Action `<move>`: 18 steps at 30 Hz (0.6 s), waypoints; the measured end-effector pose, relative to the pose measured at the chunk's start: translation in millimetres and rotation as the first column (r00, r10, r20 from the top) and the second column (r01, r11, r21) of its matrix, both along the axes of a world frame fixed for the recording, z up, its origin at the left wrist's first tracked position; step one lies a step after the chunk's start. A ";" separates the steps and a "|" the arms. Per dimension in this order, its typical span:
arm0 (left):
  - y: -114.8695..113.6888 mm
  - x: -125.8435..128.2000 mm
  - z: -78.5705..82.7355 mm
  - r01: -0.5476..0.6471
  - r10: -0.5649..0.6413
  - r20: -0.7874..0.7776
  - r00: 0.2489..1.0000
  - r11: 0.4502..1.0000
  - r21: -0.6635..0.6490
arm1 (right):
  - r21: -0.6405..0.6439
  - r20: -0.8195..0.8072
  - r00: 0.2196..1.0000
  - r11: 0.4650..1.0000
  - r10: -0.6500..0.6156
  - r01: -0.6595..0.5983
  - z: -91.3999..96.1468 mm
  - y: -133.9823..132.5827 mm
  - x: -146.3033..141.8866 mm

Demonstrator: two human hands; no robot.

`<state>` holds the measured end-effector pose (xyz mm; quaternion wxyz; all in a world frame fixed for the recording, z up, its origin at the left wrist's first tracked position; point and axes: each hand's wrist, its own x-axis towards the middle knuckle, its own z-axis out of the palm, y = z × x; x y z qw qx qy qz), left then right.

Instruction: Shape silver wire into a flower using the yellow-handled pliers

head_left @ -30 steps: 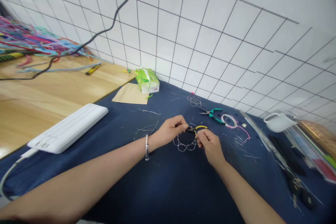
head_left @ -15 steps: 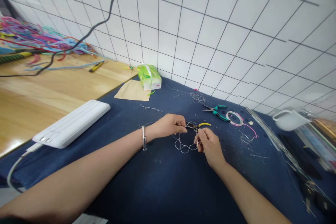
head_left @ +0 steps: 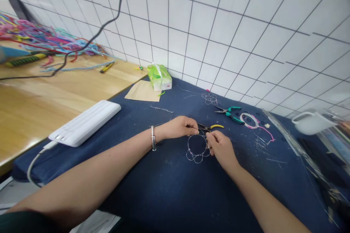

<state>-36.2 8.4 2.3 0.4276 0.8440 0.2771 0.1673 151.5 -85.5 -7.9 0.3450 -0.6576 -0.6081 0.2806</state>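
Bright, even light; a wide-angle view, softest at the edges.
The tiles (head_left: 186, 25) look pale, the wood (head_left: 35, 98) catches glare at the far left, and the cloth (head_left: 164, 189) darkens toward the bottom, where shadows are hard to make out. The mug (head_left: 313, 123) is blurred and stretched, tile lines slant and break at right, the top right corner dims, and the wire ring (head_left: 197, 155) shows only as fine, soft lines.

Both hands (head_left: 181, 127) (head_left: 222, 151) pinching a petalled wire ring (head_left: 198, 155), yellow-handled pliers (head_left: 217, 126) behind, blue cloth (head_left: 164, 189)
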 end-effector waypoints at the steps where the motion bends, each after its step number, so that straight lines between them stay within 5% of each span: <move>1: -0.5 0.9 -1.7 -0.016 0.017 -0.015 1.000 0.998 0.055 | 0.029 0.066 0.997 0.999 -0.030 0.028 -1.3 1.0 1.3; 6: -6.5 7.1 -8.6 -0.058 0.087 -0.078 0.993 0.948 0.313 | 0.124 0.285 0.952 0.989 -0.111 0.078 -4.4 6.2 9.4; 18: -1.8 -4.1 0.5 0.121 -0.035 -0.242 0.970 0.929 0.349 | 0.137 0.332 0.938 0.989 -0.104 0.062 -7.6 6.8 15.9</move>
